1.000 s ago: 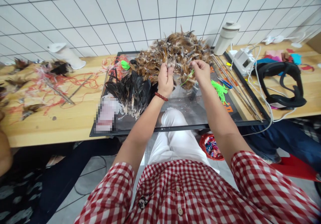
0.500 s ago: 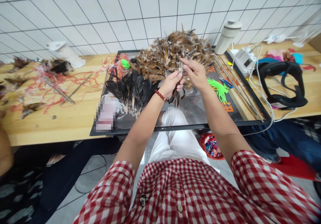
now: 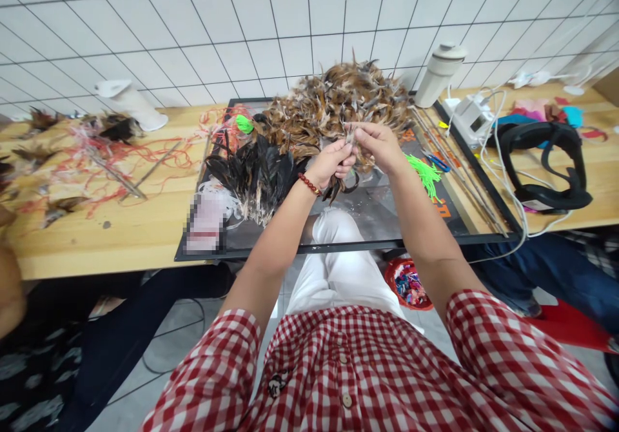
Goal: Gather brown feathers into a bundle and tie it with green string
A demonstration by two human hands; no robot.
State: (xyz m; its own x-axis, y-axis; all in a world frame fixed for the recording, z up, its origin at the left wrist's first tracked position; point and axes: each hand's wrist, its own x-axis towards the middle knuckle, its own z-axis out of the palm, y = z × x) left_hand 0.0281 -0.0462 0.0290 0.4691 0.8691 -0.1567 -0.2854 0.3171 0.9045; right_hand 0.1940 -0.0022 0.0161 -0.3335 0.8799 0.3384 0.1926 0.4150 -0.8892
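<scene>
My left hand (image 3: 333, 163), a beaded bracelet on its wrist, is closed round a small bunch of dark feathers (image 3: 333, 191), tips hanging below the fingers. Their pale quill ends (image 3: 351, 134) stick up between both hands. My right hand (image 3: 381, 146) pinches at these ends with thumb and forefinger; its other fingers are partly hidden. Behind the hands lies a large heap of brown feathers (image 3: 333, 97). To the left of my left forearm is a pile of long black feathers (image 3: 261, 174). Bright green strands (image 3: 425, 177) lie right of my right wrist.
A black-framed board (image 3: 382, 225) lies on the wooden table (image 3: 159, 238). Thin rods (image 3: 464, 174), blue-handled scissors (image 3: 439, 162), a bottle (image 3: 441, 74) and a black headset (image 3: 546, 164) are on the right. Red string (image 3: 169, 158) spreads left. People sit at both sides.
My right forefinger, stretched out above the quills before, has come down so that finger and thumb now meet at the quill ends. My left hand keeps its hold on the feathers.
</scene>
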